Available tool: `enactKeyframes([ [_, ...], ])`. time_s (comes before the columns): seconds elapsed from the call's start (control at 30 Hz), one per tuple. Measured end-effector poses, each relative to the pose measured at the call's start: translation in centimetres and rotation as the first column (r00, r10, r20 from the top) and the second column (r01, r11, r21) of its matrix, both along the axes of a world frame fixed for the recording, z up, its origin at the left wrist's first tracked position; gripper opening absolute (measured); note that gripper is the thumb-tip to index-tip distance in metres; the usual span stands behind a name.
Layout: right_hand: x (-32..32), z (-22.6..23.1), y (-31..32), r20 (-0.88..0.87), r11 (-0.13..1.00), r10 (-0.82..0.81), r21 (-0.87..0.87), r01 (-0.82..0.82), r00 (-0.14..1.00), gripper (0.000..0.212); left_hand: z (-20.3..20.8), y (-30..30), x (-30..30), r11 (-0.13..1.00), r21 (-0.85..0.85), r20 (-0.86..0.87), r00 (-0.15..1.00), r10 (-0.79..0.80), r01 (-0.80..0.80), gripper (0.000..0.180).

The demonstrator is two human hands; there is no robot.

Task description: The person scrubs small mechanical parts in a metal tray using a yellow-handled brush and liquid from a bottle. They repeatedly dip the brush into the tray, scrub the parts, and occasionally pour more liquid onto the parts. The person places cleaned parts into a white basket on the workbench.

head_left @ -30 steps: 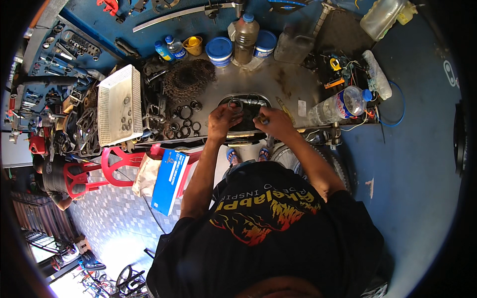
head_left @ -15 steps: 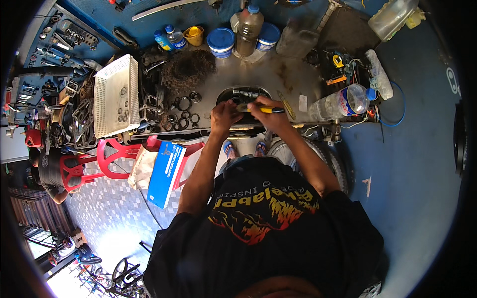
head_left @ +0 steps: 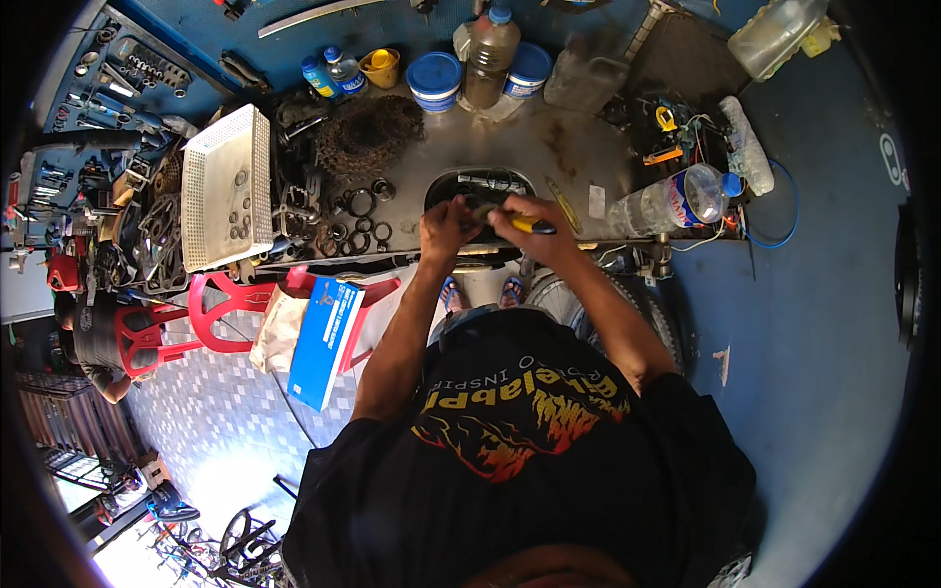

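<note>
Harsh white glare on the lower-left floor point(head_left: 235, 431), dimmer workbench point(head_left: 524, 147), fisheye-curved edges toward a black rim.

Large yellow lettering, with a smaller pale line beside it, is carried on the black shirt point(head_left: 549, 514), next to a flame print point(head_left: 498, 465). White print and a small emblem are borne by the blue box point(head_left: 326, 343), and white letters by the red-and-blue label point(head_left: 681, 203) of the big bottle point(head_left: 639, 213). A white rounded sign point(head_left: 890, 159) is displayed on the blue wall point(head_left: 814, 323), while the tubs' point(head_left: 434, 96) bands are too small to be read.
</note>
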State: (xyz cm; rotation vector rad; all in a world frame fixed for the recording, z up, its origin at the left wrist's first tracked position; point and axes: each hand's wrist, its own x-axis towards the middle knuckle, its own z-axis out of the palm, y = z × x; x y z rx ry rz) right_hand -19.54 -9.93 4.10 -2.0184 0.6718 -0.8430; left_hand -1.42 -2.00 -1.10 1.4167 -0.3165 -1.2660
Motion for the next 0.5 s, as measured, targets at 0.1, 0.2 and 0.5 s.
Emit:
enactKeyframes([
  [0.1,0.0,0.8,0.1,-0.04,0.999,0.01,0.031,-0.009,0.999,0.019,-0.2,-0.1,0.1,0.998,-0.04,0.051,0.997,-0.052,0.054,0.039],
  [0.2,-0.2,1.6,0.3,0.011,0.995,-0.085,0.046,0.084,0.996,0.019,-0.3,0.2,0.3,0.999,-0.045,-0.08,0.997,-0.005,0.002,0.039],
  [0.5,-1.4,-1.0,-1.7,0.009,0.999,-0.007,-0.052,0.008,1.0,0.019,0.9,0.0,1.6,0.999,-0.025,-0.114,0.993,0.025,-0.028,0.041],
])
